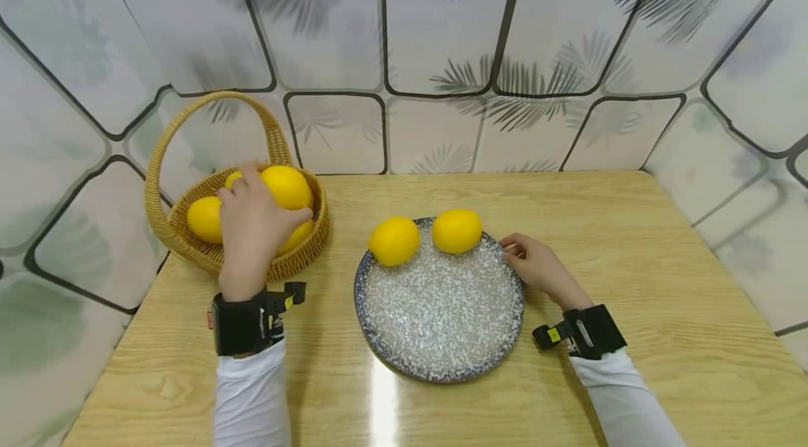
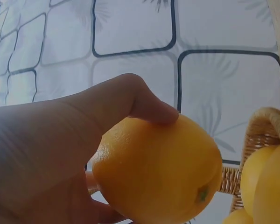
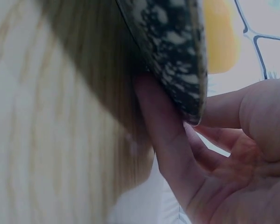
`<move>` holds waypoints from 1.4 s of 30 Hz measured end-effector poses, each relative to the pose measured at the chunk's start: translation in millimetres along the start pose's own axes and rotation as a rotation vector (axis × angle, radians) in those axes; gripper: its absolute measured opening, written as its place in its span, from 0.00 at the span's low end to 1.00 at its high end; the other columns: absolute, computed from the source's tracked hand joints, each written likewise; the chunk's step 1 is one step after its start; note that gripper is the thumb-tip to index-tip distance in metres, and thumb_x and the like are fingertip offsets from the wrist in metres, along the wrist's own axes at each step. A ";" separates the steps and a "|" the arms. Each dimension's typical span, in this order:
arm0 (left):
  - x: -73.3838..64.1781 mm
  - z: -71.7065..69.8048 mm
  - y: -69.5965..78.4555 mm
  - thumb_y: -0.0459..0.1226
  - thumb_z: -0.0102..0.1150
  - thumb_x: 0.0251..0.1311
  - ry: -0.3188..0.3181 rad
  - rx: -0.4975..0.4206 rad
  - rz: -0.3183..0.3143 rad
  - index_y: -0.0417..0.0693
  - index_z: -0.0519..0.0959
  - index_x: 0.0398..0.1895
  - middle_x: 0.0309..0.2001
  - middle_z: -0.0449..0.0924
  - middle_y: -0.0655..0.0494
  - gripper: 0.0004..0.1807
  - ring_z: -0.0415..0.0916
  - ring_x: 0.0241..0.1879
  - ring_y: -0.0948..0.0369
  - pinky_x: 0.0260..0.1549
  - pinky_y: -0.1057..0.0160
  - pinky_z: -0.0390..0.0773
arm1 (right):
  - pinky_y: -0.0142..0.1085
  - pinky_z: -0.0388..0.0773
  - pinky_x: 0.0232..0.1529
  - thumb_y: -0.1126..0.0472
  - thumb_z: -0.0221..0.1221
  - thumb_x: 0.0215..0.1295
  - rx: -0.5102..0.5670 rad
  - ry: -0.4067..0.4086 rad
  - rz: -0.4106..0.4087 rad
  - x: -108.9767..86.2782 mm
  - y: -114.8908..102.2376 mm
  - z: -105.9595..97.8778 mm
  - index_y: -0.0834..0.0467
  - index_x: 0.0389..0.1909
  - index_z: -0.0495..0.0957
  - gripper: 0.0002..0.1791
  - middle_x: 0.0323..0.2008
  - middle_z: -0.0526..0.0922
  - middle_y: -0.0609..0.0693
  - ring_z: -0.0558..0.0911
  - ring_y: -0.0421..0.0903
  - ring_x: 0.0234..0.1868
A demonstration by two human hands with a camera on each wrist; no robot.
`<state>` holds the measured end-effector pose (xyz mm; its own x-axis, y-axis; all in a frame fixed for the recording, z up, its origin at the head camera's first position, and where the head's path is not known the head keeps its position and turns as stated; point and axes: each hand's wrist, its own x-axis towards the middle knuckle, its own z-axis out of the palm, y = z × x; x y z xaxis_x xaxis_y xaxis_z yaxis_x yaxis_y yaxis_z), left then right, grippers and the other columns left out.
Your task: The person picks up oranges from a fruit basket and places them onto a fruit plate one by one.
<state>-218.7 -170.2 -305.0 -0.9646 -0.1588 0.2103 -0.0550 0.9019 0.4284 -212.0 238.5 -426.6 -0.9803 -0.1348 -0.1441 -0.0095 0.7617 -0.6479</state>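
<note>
My left hand (image 1: 249,226) is over the wicker basket (image 1: 293,264), which has a tall arched handle. In the left wrist view its thumb and fingers grip a plump yellow lemon (image 2: 158,172) with a small green mark at one end. Other lemons (image 1: 205,219) lie in the basket, partly covered by the hand. My right hand (image 1: 539,268) pinches the right rim of a round speckled grey plate (image 1: 442,314) with a dark blue edge; in the right wrist view one finger reaches under the rim. Two lemons, a left one (image 1: 394,241) and a right one (image 1: 457,230), sit at the plate's far edge.
The plate and basket stand on a light wooden table (image 1: 631,257), the basket at the left, near its back edge. Behind the table rises a pale wall covering (image 1: 442,26) with dark outlined shapes and leaf prints, which also runs along both sides.
</note>
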 end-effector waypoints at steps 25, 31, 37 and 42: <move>-19.6 -6.2 34.9 0.52 0.64 0.43 -0.274 0.028 0.120 0.44 0.55 0.68 0.51 0.71 0.33 0.49 0.76 0.35 0.45 0.25 0.51 0.76 | 0.47 0.77 0.42 0.60 0.49 0.72 -0.014 -0.012 0.015 1.1 -0.6 -5.4 0.64 0.60 0.72 0.20 0.49 0.80 0.69 0.78 0.59 0.47; -24.1 -2.0 41.2 0.52 0.64 0.42 -0.388 0.083 0.203 0.44 0.58 0.67 0.46 0.75 0.36 0.48 0.75 0.36 0.47 0.27 0.54 0.74 | 0.47 0.78 0.41 0.60 0.50 0.72 -0.022 -0.015 0.013 1.1 -2.0 -6.7 0.64 0.60 0.72 0.20 0.48 0.81 0.68 0.78 0.58 0.46; -27.3 12.6 50.8 0.52 0.64 0.41 -0.517 0.147 0.262 0.43 0.58 0.67 0.51 0.77 0.36 0.49 0.74 0.38 0.49 0.31 0.54 0.75 | 0.45 0.77 0.40 0.60 0.49 0.72 -0.024 -0.015 0.006 1.6 -1.2 -5.0 0.64 0.60 0.72 0.20 0.47 0.81 0.68 0.78 0.57 0.45; -31.8 26.6 57.7 0.53 0.64 0.43 -0.635 0.217 0.246 0.40 0.51 0.74 0.59 0.75 0.33 0.56 0.76 0.39 0.49 0.34 0.51 0.77 | 0.46 0.77 0.41 0.61 0.50 0.72 -0.021 -0.012 0.005 0.2 0.4 -0.8 0.64 0.59 0.72 0.19 0.46 0.81 0.68 0.78 0.57 0.44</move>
<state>-198.0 -102.4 -310.3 -0.9157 0.2648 -0.3023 0.1974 0.9516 0.2356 -212.4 239.2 -426.2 -0.9779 -0.1386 -0.1568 -0.0088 0.7758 -0.6309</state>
